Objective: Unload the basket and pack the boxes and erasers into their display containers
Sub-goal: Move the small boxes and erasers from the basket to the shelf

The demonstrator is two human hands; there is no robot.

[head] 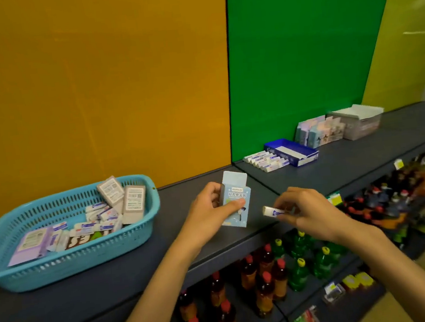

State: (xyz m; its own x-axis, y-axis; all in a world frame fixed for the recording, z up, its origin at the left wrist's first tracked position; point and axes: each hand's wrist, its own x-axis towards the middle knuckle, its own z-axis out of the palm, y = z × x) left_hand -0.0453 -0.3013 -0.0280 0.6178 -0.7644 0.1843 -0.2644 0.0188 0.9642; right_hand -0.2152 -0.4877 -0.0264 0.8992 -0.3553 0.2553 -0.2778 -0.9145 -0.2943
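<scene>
Two hands work above the shelf (109, 284): left hand (208, 208) grips an upright pale-blue box (237, 200); right hand (306, 211) pinches an eraser (271, 211). Basket (67, 265), at left, holds what appear to be further erasers.

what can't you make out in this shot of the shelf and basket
Head view only:
- Eraser: far end hidden inside the right hand.
- Light blue box: print too small; left hand covers its side.
- Basket: lower items buried; left edge cut off.
- Far display boxes: blurred.
</scene>
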